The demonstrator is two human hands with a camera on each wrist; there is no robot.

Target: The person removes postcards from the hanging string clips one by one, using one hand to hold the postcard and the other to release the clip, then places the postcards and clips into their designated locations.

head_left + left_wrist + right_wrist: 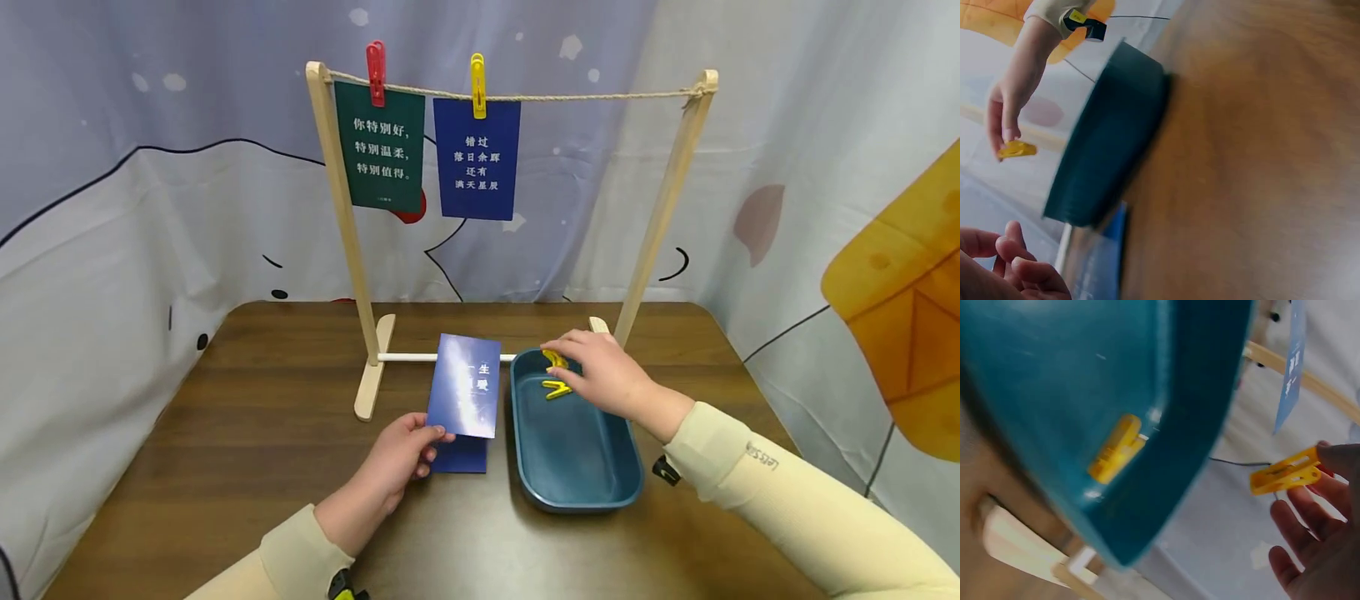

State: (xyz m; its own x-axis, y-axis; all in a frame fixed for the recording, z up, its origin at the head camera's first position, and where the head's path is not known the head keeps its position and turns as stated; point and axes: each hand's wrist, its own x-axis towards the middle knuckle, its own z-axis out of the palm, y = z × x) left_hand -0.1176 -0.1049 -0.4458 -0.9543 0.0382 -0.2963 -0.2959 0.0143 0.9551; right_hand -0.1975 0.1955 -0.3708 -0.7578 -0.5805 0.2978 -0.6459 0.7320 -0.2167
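Observation:
My left hand (401,454) pinches a blue card (463,387) with white characters by its lower left corner, raised above the table. Below it, partly covered, another blue card (461,458) shows. My right hand (606,372) is over the far end of a teal tray (577,492), pinching a yellow clothespin (1285,472) between thumb and fingertips. A second yellow clothespin (1116,449) lies on the tray's floor. In the left wrist view the right hand's clothespin hangs beyond the tray's side, and the left hand's fingers (1034,273) are curled.
Behind stands a wooden frame (663,217) with a string (585,97) across its top. A red clothespin (377,75) holds a green card (380,150) there; a yellow clothespin (478,86) holds a blue card (477,162). The white crossbar (408,357) runs low behind the tray.

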